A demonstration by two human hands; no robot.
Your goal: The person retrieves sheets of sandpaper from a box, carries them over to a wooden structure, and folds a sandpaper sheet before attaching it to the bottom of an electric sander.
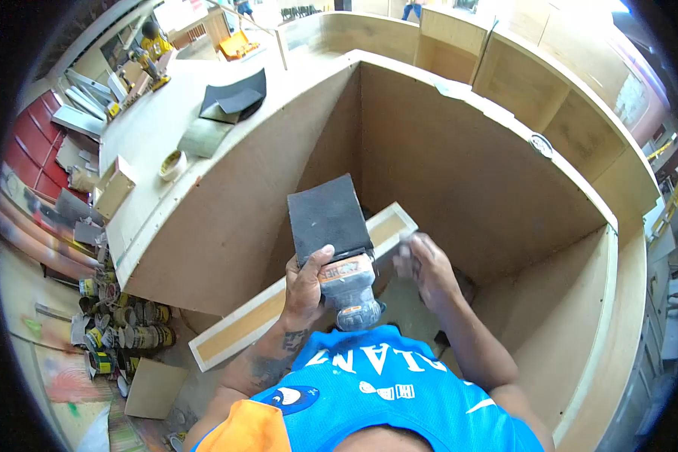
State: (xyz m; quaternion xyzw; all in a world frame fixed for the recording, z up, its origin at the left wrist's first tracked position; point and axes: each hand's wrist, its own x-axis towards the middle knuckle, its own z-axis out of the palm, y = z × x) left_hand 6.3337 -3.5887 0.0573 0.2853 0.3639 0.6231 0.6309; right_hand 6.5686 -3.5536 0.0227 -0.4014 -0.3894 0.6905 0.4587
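My left hand [307, 283] is wrapped round an orange and grey power sander [350, 290] and the edge of a dark sheet of sandpaper [328, 217] lying against it. To the right, my right hand [426, 265] is raised with its fingers bent; motion blurs the fingertips, and I cannot make out whether they hold anything. Beneath both hands a long narrow wooden frame piece [248, 320] runs diagonally, its upper end close to my right fingers. Around them stand the tall brown panels of a wooden cabinet [444, 158].
On the white worktop [166, 120] at upper left lie dark sanding sheets [235, 96] and a tape roll [173, 165]. Several paint cans [147, 337] stand at lower left. A round lid [541, 145] rests on the cabinet's right rim. A person in yellow [155, 45] is far back.
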